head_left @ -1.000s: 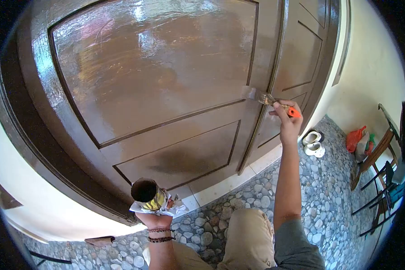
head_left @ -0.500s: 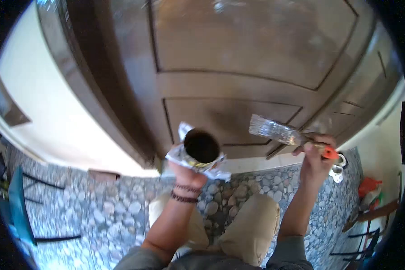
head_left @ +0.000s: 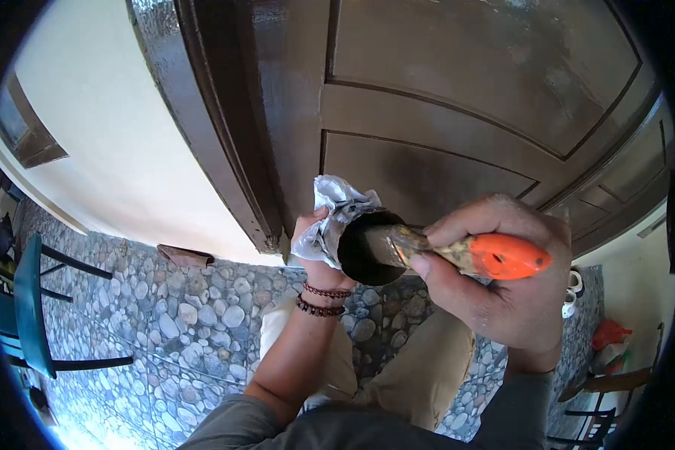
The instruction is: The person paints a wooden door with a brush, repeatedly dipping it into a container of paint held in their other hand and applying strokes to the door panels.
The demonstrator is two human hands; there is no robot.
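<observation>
My left hand (head_left: 316, 238) is closed around a can (head_left: 358, 262) wrapped in crumpled whitish paper (head_left: 330, 225). The can tips to the right, its dark mouth facing my other hand. In my right hand (head_left: 514, 300) is a paintbrush (head_left: 465, 255) with an orange-tipped, stained handle, pinched between thumb and fingers. Its bristle end reaches into the can's mouth, so the bristle tips are hidden. Behind both hands stands a glossy brown panelled door (head_left: 420, 180).
A brown door frame (head_left: 232, 135) meets a cream wall (head_left: 127, 150) on the left. Pebbled floor (head_left: 202, 330) lies below. A green chair (head_left: 34, 307) stands at far left. White shoes (head_left: 570, 292) and a red bag (head_left: 611, 334) are at right.
The paintbrush has swung left and toward me, its bristle end going from in front of the door into the can. The can has tilted rightward. My view has shifted slightly.
</observation>
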